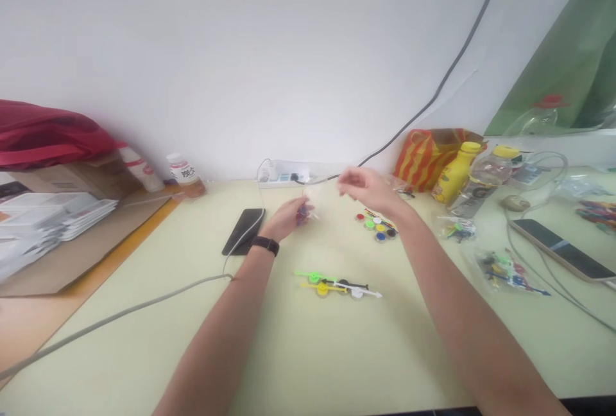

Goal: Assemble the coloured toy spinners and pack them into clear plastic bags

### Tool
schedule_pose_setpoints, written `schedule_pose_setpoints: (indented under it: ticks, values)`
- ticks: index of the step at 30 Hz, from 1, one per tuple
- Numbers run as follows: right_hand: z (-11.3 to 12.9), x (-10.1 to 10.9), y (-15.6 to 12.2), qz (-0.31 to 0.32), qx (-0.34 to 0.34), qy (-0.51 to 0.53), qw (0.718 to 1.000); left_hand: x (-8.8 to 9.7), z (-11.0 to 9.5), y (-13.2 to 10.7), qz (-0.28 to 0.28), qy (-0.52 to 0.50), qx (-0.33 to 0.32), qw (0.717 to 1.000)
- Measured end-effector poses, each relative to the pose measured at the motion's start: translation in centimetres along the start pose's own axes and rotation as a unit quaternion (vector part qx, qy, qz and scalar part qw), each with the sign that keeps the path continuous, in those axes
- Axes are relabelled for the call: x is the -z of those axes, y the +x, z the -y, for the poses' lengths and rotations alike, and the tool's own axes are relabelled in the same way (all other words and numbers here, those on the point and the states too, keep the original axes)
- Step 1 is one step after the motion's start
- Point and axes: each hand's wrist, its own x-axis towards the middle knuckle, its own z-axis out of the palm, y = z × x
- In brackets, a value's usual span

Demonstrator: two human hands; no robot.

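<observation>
My left hand [287, 218], with a black band at the wrist, is closed on a small clear plastic bag [315, 209] with blue and white pieces in it. To its right and slightly higher, my right hand [363, 187] hovers over the table with its fingers curled in; whatever they hold, if anything, is too small or blurred to tell. Beneath the right hand lies a group of small coloured discs [380, 228] with thin sticks. Nearer to me sit several assembled arrow spinners [323, 288] in green, yellow, black and white.
A black phone [242, 232] and a grey cable [158, 303] lie left of my left hand. On the right are bagged parts [510, 271], another phone [563, 249], a yellow bottle [455, 173] and a striped bag [423, 158]. A power strip [283, 174] stands by the wall.
</observation>
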Motion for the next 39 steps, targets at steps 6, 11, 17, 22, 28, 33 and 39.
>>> schedule_pose_setpoints:
  ticks: [6, 11, 17, 22, 28, 33, 39]
  values:
    - [0.6, -4.4, -0.8, 0.432, 0.002, -0.072, 0.899, 0.2, 0.5, -0.1, -0.016, 0.012, 0.009, 1.000]
    - [0.9, -9.0, -1.3, 0.480, -0.036, -0.203, 0.853, -0.8, 0.7, -0.3, -0.006, 0.046, -0.023, 0.999]
    - [0.9, -8.7, -1.4, 0.423, -0.020, -0.178, 0.888, -2.3, 0.9, -0.5, -0.014, 0.090, -0.090, 0.992]
    - [1.0, -4.8, -0.6, 0.248, 0.052, -0.122, 0.960, -2.7, 0.6, -1.1, 0.038, 0.136, -0.156, 0.978]
    - [1.3, 0.4, -0.3, -0.041, 0.054, -0.068, 0.995, -3.4, 0.6, -1.8, 0.053, 0.184, -0.162, 0.968]
    - [0.6, 2.2, -0.4, -0.098, 0.005, -0.072, 0.993, -4.1, 0.2, -1.9, 0.083, 0.195, -0.163, 0.963]
    - [0.6, 1.6, -0.3, -0.092, 0.021, -0.109, 0.990, -4.5, -0.6, -2.4, 0.122, 0.214, -0.154, 0.957]
